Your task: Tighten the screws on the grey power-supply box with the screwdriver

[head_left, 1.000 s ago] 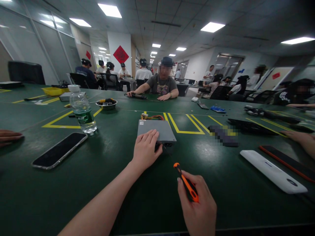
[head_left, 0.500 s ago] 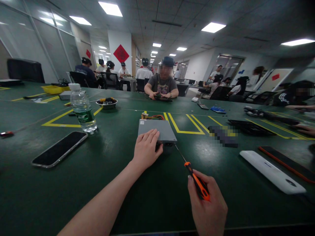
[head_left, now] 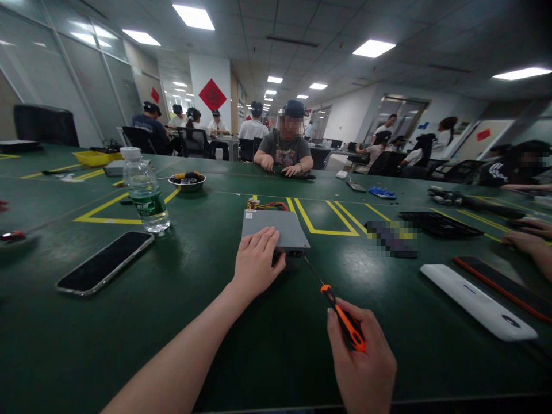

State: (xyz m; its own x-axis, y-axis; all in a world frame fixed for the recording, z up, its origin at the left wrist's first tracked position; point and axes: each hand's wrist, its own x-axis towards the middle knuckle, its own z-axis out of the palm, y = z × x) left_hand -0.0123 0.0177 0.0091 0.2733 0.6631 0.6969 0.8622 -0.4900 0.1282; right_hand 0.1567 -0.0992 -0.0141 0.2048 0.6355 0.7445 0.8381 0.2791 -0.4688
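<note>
Beneath the left hand [head_left: 257, 256], whose fingers are lying together and nearly flat with the thumb down by the near edge, a grey metal box [head_left: 282, 225] is resting on the green table [head_left: 181, 345], a bundle of coloured wires [head_left: 271, 205] spilling from its far side. Ahead of the right hand [head_left: 362, 351], which is closing around the orange-and-black handle of a screwdriver [head_left: 344, 318], the thin shaft is pointing at the box's near right corner, though whether the tip is touching cannot be told. Beyond the left forearm, a phone [head_left: 106, 263] is lying near a water bottle [head_left: 149, 198].
</note>
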